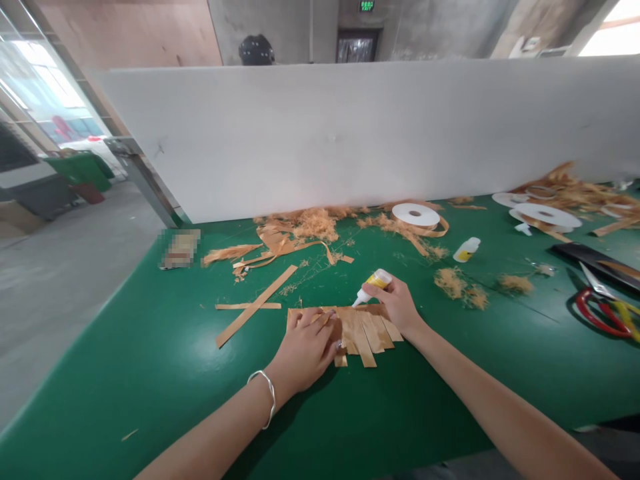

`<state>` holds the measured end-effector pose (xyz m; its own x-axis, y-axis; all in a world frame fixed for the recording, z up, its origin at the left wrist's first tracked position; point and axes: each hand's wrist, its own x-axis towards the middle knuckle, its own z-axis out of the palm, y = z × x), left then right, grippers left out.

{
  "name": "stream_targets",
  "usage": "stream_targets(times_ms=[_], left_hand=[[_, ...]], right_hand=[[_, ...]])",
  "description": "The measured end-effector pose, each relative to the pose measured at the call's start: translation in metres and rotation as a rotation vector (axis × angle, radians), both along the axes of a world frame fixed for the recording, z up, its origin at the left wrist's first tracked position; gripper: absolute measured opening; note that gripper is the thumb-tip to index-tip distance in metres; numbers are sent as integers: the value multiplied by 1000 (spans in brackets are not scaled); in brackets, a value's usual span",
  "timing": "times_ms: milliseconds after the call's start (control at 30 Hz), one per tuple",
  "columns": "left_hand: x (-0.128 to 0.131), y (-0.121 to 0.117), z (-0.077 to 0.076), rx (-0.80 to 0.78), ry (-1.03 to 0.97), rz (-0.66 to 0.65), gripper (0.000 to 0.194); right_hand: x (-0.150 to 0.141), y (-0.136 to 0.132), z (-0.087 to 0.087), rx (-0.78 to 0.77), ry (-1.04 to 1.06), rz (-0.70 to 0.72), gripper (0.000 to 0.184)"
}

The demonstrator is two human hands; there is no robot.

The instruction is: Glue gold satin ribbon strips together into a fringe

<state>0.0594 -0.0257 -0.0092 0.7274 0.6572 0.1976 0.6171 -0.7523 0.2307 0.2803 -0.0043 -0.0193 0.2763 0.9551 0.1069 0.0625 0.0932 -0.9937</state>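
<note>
My right hand [400,307] grips a small white glue bottle [379,279] with a yellow label. The bottle is tilted, its nozzle pointing down and left at the upper edge of a row of tan ribbon strips [367,333]. These strips lie side by side on the green tabletop, their lower ends uneven. Fingers spread, my left hand [307,350] rests flat over the left part of the row and hides some of it. Left of the row, two loose tan strips [260,303] cross each other.
Frayed tan fibres [315,225] lie along a white partition [350,133]. Rightward are a ribbon spool [416,215], a second small bottle [467,250], fibre tufts [450,283] and red-and-yellow-handled scissors [600,313]. A blurred packet [183,249] sits near the table's left edge.
</note>
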Motion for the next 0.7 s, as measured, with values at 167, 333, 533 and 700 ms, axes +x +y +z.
stream_targets(times_ms=[167, 333, 533, 700], left_hand=[[0, 0, 1, -16, 11, 1, 42], [0, 1, -1, -28, 13, 5, 43], [0, 1, -2, -14, 42, -2, 45], [0, 1, -1, -11, 35, -4, 44]], right_hand=[[9, 0, 0, 24, -56, -64, 39], [16, -2, -1, 25, -70, -82, 40], [24, -6, -3, 20, -75, -118, 39], [28, -8, -1, 11, -69, -132, 39]])
